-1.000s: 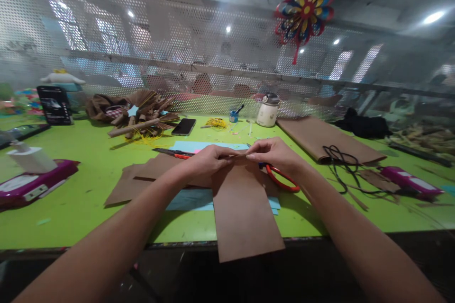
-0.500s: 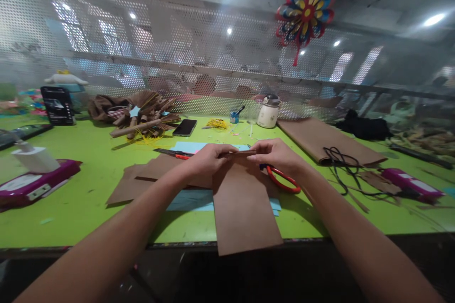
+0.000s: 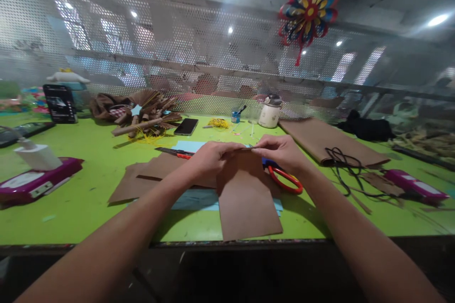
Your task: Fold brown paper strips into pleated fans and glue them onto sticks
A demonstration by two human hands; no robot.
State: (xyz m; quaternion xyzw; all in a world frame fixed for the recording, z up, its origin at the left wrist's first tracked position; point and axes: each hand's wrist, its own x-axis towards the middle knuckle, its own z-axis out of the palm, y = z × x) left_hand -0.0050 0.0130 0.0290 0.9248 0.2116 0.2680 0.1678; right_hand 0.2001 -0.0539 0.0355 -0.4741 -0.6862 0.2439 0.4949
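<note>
Near the middle of the green worktop's (image 3: 88, 218) front edge, you've got the brown paper sheet (image 3: 249, 208). Left hand (image 3: 215, 156) and right hand (image 3: 279, 151) both narrow, pinching its far end, one per corner; neither is nearer. Sheet runs from your fingertips back toward you, long axis roughly square to the front edge, near end about at that edge. Whether the far end is folded: can't tell, fingers cover it.

Red-handled scissors (image 3: 292, 191) just beside your right wrist, light-blue paper (image 3: 199, 201) under the work. Folded brown paper (image 3: 330, 142) toward the right side, phone (image 3: 186, 127) toward the back edge. Perforated screen (image 3: 199, 23) behind, paper flower ornament (image 3: 310, 12) hanging above.
</note>
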